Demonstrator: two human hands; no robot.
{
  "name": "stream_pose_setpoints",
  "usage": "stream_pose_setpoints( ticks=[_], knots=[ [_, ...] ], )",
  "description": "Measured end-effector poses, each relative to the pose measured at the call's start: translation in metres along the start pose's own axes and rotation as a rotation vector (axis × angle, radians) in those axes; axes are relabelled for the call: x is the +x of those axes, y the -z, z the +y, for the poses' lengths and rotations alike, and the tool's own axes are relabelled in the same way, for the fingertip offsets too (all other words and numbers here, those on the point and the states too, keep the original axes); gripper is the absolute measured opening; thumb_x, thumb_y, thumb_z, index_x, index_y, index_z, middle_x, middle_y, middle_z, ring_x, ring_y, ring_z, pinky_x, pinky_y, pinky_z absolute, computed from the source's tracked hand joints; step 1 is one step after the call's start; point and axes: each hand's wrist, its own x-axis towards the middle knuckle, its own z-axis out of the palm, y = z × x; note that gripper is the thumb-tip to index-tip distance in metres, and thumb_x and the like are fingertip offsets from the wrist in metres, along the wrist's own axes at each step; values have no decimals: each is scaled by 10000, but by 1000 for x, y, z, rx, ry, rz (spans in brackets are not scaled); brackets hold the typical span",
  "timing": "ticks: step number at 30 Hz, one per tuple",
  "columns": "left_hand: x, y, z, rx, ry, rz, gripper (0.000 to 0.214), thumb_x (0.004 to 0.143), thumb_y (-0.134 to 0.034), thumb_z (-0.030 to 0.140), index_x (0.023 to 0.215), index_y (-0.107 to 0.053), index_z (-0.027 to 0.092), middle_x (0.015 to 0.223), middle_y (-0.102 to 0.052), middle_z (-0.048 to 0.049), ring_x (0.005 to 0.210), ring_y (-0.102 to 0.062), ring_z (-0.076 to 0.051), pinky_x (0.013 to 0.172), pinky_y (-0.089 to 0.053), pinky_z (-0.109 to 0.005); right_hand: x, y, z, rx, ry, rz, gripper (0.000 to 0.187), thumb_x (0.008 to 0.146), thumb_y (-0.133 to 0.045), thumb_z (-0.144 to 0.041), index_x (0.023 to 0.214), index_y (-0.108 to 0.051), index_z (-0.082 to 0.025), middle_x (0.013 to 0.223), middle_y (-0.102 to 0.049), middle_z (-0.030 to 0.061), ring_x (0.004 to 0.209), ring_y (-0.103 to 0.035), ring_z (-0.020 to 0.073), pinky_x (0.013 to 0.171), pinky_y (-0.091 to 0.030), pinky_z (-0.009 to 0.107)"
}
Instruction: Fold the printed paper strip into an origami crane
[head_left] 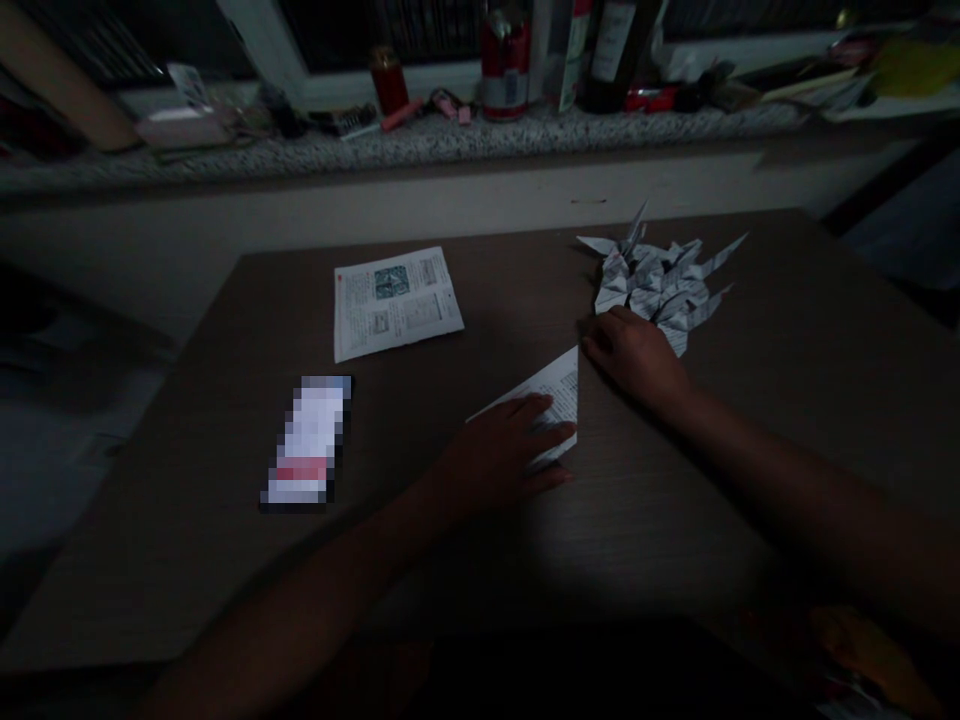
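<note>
Under my left hand (504, 450) lies a printed paper folded into a triangle (564, 392), flat on the table. The fingers of that hand are spread over the sheet and pin it down. My right hand (634, 352) rests just right of the paper's upper corner, its fingers curled in; I see nothing between them. Behind and beside this hand sits a cluster of folded paper cranes (660, 275) made of printed paper, with pointed tips sticking out. The right hand covers part of its near edge.
A printed sheet (397, 305) lies at the back left of the brown table (255, 300). Nearer stands out a lit phone (307, 445), its screen blurred. Along the stone windowsill (300, 150) are a red can (505, 65), bottles (611, 50) and small clutter. The room is dim.
</note>
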Motion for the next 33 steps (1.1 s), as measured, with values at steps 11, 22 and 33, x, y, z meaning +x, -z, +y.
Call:
stream_pose_setpoints(
  ticks=[11, 22, 33],
  knots=[
    [-1, 1, 1, 28, -21, -3, 528, 1030, -524, 577, 1466, -548, 280, 1607, -439, -130, 1466, -448, -332, 1174, -422, -519, -58, 5, -13, 236, 560, -346, 740, 1076, -466, -390, 1687, -68, -267, 1686, -345, 108, 1556, -317, 260, 1275, -256, 573],
    [-4, 3, 1, 27, -14, -39, 537, 1042, -503, 561, 1501, -526, 282, 1595, -454, -133, 1469, -445, -320, 1176, -420, -504, -53, -2, -2, 103, 407, -281, 734, 1085, -416, -454, 1687, -42, -262, 1709, -270, 121, 1563, -290, 269, 1271, -265, 573],
    [-3, 5, 1, 21, 12, -58, 537, 1042, -488, 578, 1497, -535, 297, 1604, -445, -120, 1464, -454, -314, 1184, -415, -497, -32, -10, 8, -13, 174, -204, 694, 1091, -345, -494, 1683, -162, -181, 1683, -334, 160, 1557, -315, 298, 1256, -297, 566]
  ],
)
